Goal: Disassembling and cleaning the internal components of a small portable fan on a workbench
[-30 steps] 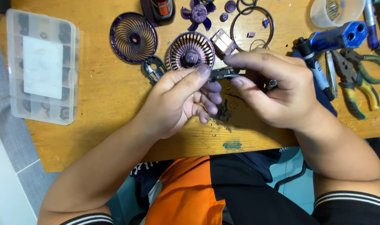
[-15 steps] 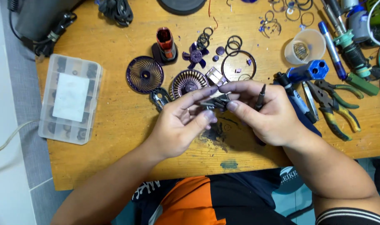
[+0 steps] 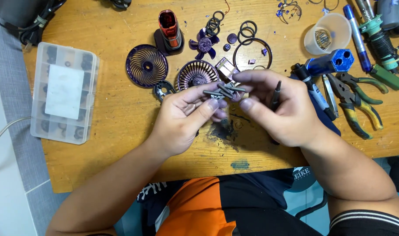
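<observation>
My left hand (image 3: pixel 188 118) and my right hand (image 3: pixel 280 109) meet over the middle of the wooden table (image 3: pixel 120 131). Between their fingertips they hold a small bundle of dark metal pins (image 3: pixel 223 91), like thin bits or rods. My right hand also clamps a slim dark tool (image 3: pixel 276 94) upright against its fingers. Just behind the hands lie two round purple fan grilles (image 3: pixel 147 65) (image 3: pixel 197 74), a purple fan blade (image 3: pixel 204 44) and a small clear square part (image 3: pixel 227 68).
A clear compartment box (image 3: pixel 64 94) sits at the left. A red-and-black device (image 3: pixel 169 29), black rings (image 3: pixel 252 52), a plastic cup (image 3: pixel 327 34), a blue-handled tool (image 3: pixel 328 63), pliers (image 3: pixel 359 102) and a soldering iron (image 3: pixel 378 41) crowd the back and right. A dark stain (image 3: pixel 223 131) marks the wood.
The view has pulled back and shifted, showing more of the table. Both hands stay together on the small metal pins, with the fingers regripping slightly.
</observation>
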